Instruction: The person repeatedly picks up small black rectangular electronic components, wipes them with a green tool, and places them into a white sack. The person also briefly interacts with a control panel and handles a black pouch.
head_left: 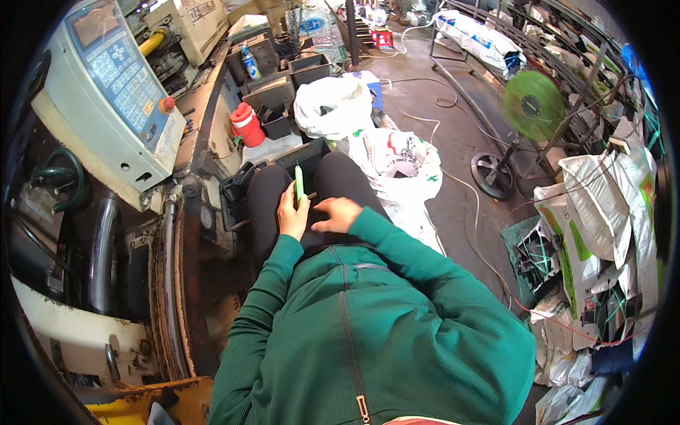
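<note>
My left hand (291, 213) is closed round a slim bright green handle (299, 183) with a thin pointed tip, held upright above my lap. It looks like a small knife or cutter, though the tip is too fine to make out. Just to the right, my right hand (340, 214) hovers over my thighs, fingers loosely bent and apart, with nothing visible in them. A gap separates it from the green handle. Beyond my knees is a dark open bin (303, 157), partly hidden by my legs.
White sacks (333, 106) and an open white bag (397, 166) stand ahead and right of my knees. At the left is a machine with a control panel (117, 78). A red jug (246, 125) stands by dark bins. A green fan (531, 106) and a trailing hose (460, 180) are at right.
</note>
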Demonstrator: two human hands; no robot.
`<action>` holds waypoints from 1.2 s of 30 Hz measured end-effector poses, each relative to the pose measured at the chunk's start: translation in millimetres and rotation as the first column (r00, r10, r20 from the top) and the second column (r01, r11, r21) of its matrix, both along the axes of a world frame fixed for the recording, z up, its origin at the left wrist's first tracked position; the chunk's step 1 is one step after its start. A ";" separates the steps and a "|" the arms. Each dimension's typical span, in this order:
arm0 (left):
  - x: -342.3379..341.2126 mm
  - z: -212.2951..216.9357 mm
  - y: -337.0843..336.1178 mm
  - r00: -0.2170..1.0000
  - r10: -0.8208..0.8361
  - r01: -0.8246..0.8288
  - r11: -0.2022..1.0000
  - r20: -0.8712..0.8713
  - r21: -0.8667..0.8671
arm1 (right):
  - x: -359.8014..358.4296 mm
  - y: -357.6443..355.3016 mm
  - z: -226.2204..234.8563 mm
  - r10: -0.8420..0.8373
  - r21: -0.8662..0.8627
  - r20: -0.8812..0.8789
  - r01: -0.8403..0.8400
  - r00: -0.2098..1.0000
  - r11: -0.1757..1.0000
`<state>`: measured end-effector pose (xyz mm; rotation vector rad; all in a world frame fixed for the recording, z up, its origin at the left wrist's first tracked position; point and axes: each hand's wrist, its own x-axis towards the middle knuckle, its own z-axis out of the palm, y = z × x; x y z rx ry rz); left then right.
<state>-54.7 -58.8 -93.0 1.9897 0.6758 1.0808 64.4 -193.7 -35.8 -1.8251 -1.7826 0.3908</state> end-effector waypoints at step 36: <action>-2.8 18.1 -14.0 0.999 -0.040 0.039 0.998 0.022 0.050 | -198.0 -122.2 263.2 0.731 0.924 -0.059 0.240 -0.680 0.299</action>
